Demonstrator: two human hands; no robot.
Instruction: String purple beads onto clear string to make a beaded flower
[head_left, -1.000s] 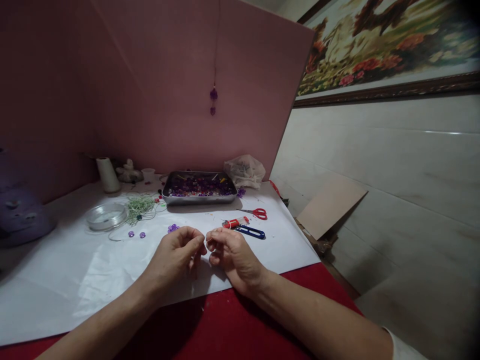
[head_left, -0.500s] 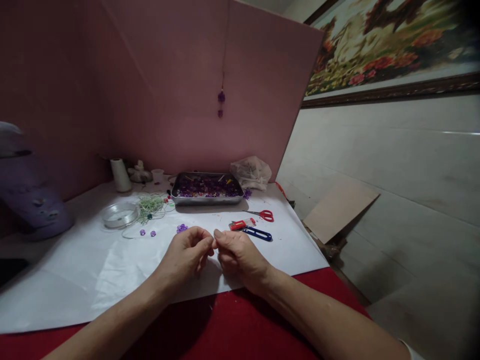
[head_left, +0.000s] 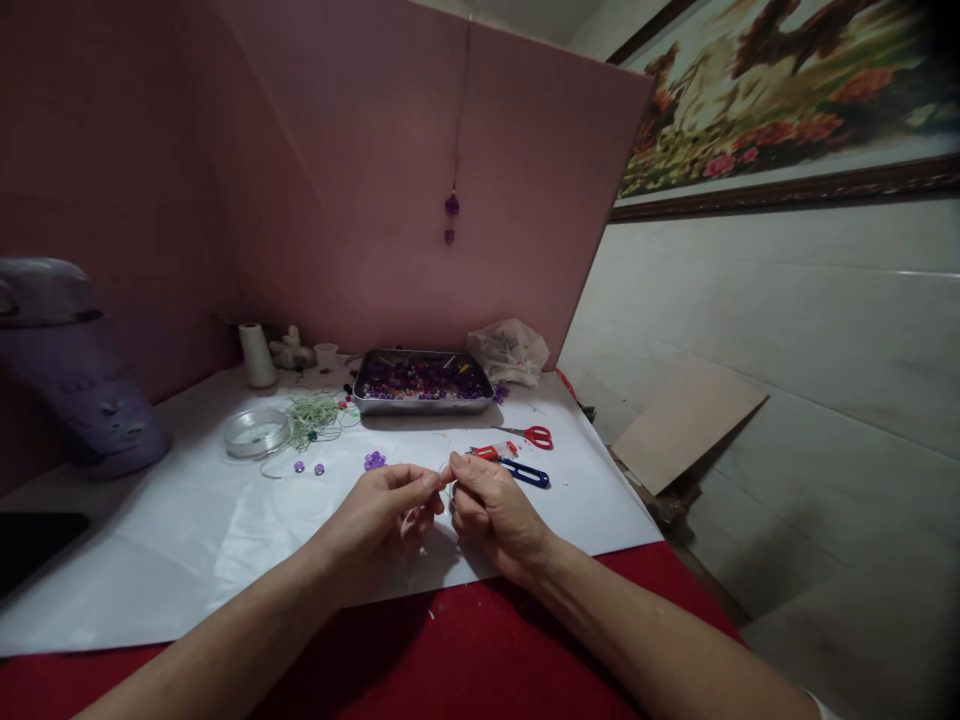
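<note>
My left hand (head_left: 394,505) and my right hand (head_left: 491,505) meet fingertip to fingertip above the front of the white sheet (head_left: 285,535). Both are closed in a pinch on what looks like a thin thread (head_left: 450,490); only a faint pale bit of it shows, and anything smaller between the fingers is hidden. Just beyond my left hand lies a purple bead flower (head_left: 375,460). A red lighter (head_left: 495,452) and blue thread snips (head_left: 529,473) lie behind my right hand, with red-handled scissors (head_left: 538,436) farther back.
A metal tray (head_left: 424,406) of purple beads stands at the back, beside a plastic bag (head_left: 510,350). To the left are a clear spool (head_left: 257,433), tangled green cord (head_left: 315,415), a thread cone (head_left: 257,357) and a purple bottle (head_left: 112,410). A beaded strand (head_left: 451,205) hangs by the pink panel.
The view has shifted slightly, so the table things appear a little farther right. My hands stay together, with the right fingertips slightly higher and the left fingers straighter.
</note>
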